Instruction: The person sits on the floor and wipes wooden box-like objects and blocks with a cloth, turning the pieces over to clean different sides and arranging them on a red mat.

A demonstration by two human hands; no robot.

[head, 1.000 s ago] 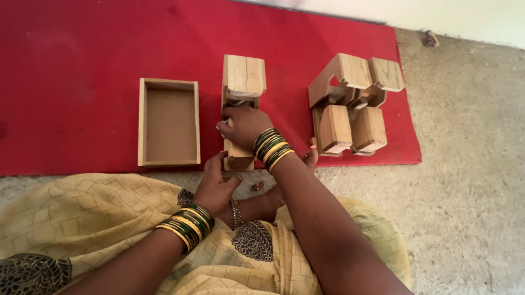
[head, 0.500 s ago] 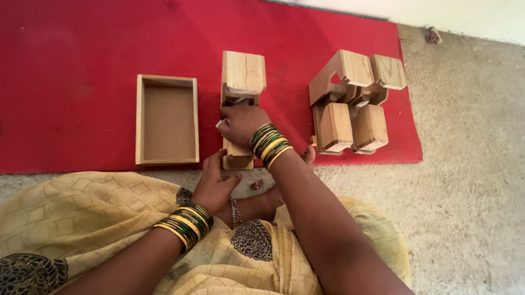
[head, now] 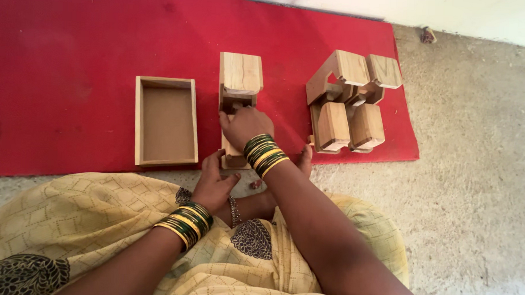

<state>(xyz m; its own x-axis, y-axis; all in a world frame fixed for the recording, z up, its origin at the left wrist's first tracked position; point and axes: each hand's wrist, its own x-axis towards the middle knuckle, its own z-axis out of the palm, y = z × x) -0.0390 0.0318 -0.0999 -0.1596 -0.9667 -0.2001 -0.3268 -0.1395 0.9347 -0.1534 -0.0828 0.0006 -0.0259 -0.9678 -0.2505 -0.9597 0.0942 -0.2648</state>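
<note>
A person seated on the floor in a yellow patterned garment works a wooden assembly (head: 239, 100) that stands near the middle of the front edge of a red mat (head: 74, 42). The right hand (head: 244, 126) rests over the assembly's middle, fingers curled down onto the wood just below its light top block; whether they actually grip a piece cannot be told. The left hand (head: 211, 186) braces the assembly's near end at the mat's front edge, fingers closed against the wood. The step in hand appears to be fitting or seating a part. The next move likely calls for a steady base and careful alignment. An open, shallow wooden tray (head: 166, 121) lies just left of the assembly, and a cluster of wooden blocks (head: 348, 104) sits near the mat's right edge.
</note>
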